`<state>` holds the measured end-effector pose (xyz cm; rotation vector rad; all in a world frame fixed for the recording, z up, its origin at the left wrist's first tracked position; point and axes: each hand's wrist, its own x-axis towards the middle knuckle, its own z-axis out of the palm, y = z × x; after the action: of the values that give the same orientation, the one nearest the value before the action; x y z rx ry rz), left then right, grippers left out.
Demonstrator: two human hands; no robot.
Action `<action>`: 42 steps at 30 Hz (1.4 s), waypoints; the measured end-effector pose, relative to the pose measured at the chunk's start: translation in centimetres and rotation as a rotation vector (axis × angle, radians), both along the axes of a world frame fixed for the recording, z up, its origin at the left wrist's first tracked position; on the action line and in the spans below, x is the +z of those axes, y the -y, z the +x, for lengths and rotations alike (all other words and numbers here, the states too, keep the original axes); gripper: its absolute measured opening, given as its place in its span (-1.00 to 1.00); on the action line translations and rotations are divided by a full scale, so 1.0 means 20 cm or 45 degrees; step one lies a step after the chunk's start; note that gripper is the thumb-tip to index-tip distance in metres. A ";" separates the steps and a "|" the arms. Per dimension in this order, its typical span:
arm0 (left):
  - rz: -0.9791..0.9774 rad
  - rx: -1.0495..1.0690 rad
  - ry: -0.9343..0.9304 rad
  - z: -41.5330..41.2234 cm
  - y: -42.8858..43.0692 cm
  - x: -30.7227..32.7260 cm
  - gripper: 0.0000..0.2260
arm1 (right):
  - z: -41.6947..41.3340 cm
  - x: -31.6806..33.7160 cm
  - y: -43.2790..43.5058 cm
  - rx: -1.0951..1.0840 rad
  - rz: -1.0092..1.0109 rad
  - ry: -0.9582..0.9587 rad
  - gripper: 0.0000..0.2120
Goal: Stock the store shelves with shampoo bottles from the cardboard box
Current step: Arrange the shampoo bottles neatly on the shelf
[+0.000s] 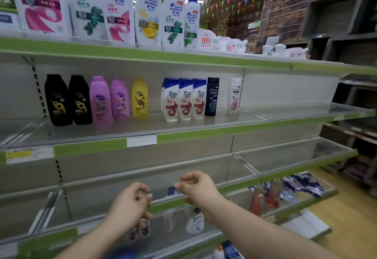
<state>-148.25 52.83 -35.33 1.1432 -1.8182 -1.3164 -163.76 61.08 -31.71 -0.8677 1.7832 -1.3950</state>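
The left hand point(132, 201) and right hand point(196, 187) hang close together before the shelves point(91, 147), fingers loosely curled and empty. Bottles point(184, 103) stand in a row on the middle shelf.

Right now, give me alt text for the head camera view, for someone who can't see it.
The left hand and right hand hover loosely curled, apparently empty, before green-edged shelves. The middle shelf holds a row of shampoo bottles, black, pink, yellow, white and dark blue; big pump bottles stand on top.
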 end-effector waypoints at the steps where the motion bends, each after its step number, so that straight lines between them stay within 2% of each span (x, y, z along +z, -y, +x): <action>1: -0.006 0.011 0.006 0.00 0.00 -0.02 -0.93 | -0.01 -0.02 0.01 0.006 0.007 0.002 -0.72; 6: 0.019 0.055 0.087 -0.04 -0.01 -0.19 -0.90 | -0.05 -0.19 0.04 0.048 0.090 0.025 -0.75; 11: 0.096 0.067 0.163 -0.12 -0.04 -0.40 -0.95 | -0.13 -0.40 0.06 0.083 0.155 0.084 -0.78; 16: 0.142 0.082 0.214 -0.20 -0.10 -0.74 -0.92 | -0.18 -0.74 0.03 0.097 0.276 0.092 -0.77; 20: 0.303 0.065 0.268 -0.23 -0.19 -1.14 -0.92 | -0.19 -1.15 -0.05 0.103 0.382 0.171 -0.81; 24: 0.263 0.061 0.337 -0.26 -0.29 -1.53 -0.85 | -0.18 -1.57 -0.12 0.063 0.438 0.197 -0.81; 27: 0.366 0.057 0.336 -0.28 -0.35 -1.87 -0.81 | -0.18 -1.94 -0.15 0.039 0.504 0.266 -0.85; 33: 0.453 0.123 0.406 -0.25 -0.41 -2.53 -0.92 | -0.23 -2.65 -0.22 0.049 0.693 0.162 -0.93; 35: 0.520 0.122 0.463 -0.20 -0.44 -2.74 -0.89 | -0.25 -2.88 -0.25 0.010 0.769 0.152 -0.79; 39: 0.625 0.155 0.549 -0.11 -0.49 -3.12 -0.90 | -0.26 -3.23 -0.29 -0.052 0.812 0.160 -0.85; 42: 0.675 0.180 0.630 -0.07 -0.53 -3.42 -0.99 | -0.21 -3.53 -0.30 -0.153 0.844 0.362 -0.79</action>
<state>-149.65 63.42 -103.64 1.9896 -1.7014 -1.5803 -167.97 67.13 -102.23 -0.2028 1.9071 -0.8392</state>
